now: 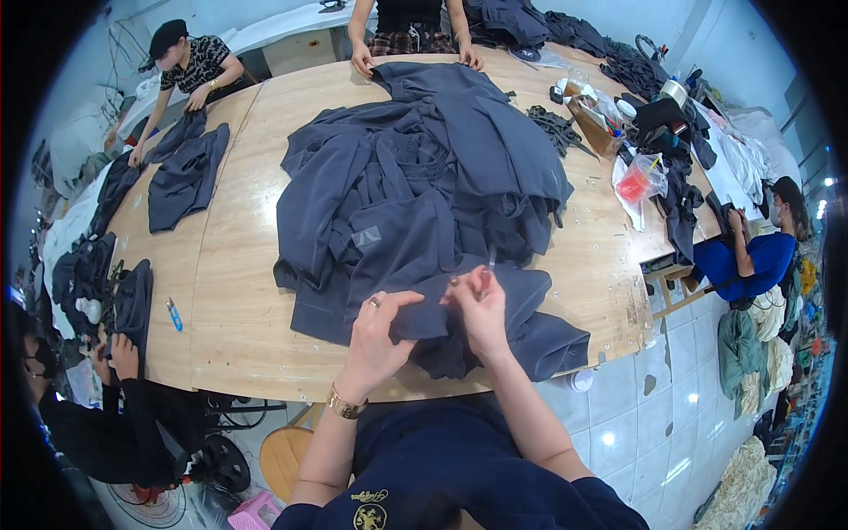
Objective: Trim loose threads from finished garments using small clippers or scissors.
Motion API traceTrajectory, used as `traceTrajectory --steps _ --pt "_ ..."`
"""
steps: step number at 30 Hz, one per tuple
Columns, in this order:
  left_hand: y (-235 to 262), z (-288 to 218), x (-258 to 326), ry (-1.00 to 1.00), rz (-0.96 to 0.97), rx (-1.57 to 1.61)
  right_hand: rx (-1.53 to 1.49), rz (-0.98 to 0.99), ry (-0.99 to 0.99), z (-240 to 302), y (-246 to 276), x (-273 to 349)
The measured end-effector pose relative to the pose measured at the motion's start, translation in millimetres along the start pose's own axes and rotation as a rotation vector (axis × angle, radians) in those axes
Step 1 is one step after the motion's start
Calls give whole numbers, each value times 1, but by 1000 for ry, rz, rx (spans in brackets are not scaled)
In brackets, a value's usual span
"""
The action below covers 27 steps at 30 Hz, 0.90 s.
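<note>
A big heap of dark blue-grey garments (415,185) covers the middle of a wooden table (238,291). The nearest garment (521,318) lies folded at the table's front edge. My left hand (378,336), with a ring and a gold bracelet, pinches a fold of that garment. My right hand (481,305) grips a small thin tool, its pale tip (491,261) pointing up above the cloth. Both hands are close together over the same fold.
Other people work around the table: one at the far side (406,26), one at the far left (190,66), one at the near left (106,415), one seated right (751,256). A clear bag with red contents (638,181), tape rolls and a box lie at the right. A blue pen (174,314) lies left.
</note>
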State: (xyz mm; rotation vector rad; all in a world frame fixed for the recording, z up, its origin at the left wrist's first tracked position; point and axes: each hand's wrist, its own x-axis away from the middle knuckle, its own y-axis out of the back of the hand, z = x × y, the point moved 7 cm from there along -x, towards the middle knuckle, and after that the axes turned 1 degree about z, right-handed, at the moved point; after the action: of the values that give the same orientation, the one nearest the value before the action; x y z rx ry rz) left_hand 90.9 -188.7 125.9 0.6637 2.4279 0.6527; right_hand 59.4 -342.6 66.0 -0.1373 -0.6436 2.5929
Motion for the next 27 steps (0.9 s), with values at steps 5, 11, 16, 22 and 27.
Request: traceTrajectory --steps 5,11,16,22,27 --pt "8 9 2 37 -62 15 -109 -143 115 7 29 -1" --pt "10 10 2 66 -80 81 9 177 -60 -6 -13 11" --pt "19 7 2 11 -106 -196 45 217 -99 -8 -21 16" --pt "15 8 4 65 96 -99 243 251 97 14 -28 21" --pt "9 10 6 155 72 50 276 251 76 12 -23 18"
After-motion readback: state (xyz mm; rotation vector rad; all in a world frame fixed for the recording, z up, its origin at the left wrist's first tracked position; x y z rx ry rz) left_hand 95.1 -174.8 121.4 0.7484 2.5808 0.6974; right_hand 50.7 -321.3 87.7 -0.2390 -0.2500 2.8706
